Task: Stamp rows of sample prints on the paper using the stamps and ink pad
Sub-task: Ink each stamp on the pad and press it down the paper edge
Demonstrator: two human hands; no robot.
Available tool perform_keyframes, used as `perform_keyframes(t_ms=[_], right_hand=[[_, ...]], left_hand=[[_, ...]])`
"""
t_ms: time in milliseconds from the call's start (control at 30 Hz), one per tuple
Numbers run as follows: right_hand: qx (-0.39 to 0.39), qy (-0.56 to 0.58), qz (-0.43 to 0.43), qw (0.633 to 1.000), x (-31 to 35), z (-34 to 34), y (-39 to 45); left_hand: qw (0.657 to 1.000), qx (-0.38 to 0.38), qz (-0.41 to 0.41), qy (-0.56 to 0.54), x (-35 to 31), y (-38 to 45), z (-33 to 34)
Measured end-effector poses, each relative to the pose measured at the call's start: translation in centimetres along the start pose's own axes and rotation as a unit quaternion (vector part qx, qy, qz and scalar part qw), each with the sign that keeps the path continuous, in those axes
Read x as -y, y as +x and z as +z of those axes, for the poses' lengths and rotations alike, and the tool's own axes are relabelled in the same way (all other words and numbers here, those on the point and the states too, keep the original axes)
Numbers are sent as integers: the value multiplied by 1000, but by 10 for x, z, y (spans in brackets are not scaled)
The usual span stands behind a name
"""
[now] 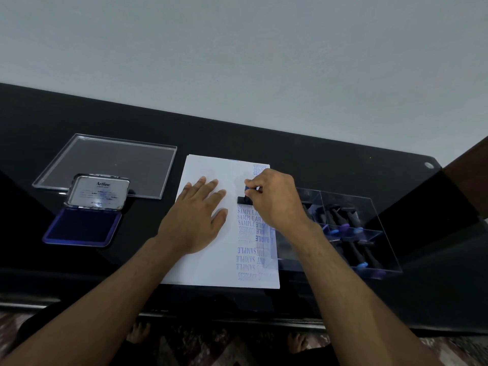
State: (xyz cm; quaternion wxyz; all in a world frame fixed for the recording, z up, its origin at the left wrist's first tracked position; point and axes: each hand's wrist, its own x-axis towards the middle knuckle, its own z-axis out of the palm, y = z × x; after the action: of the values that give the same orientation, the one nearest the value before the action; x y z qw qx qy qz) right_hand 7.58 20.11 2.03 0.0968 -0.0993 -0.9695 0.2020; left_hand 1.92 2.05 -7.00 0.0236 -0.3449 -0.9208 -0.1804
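Observation:
A white sheet of paper (208, 268) lies on the black table, with rows of blue prints such as "SAMPLE" down its right side. My left hand (196, 215) rests flat on the sheet, fingers spread. My right hand (274, 199) grips a black stamp (243, 198) with a blue top, its base down on the paper just above the printed rows. An open blue ink pad (83, 227) with its metal lid raised sits to the left of the paper.
A clear plastic lid (105, 165) lies behind the ink pad. Right of the paper stands a clear compartment box (369, 233) holding several more black stamps. The table's front edge is near my body, and a wall runs behind the table.

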Motion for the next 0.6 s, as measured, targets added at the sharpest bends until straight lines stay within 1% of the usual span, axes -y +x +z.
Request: perform_keyframes(t_ms=[167, 600], right_hand=[[4, 5, 16, 1000, 1, 1, 1], [0, 21, 23, 1000, -3, 4, 2]], left_hand=[[1000, 0, -2, 1, 0, 0, 0], [1000, -1, -2, -1, 1, 0, 1]])
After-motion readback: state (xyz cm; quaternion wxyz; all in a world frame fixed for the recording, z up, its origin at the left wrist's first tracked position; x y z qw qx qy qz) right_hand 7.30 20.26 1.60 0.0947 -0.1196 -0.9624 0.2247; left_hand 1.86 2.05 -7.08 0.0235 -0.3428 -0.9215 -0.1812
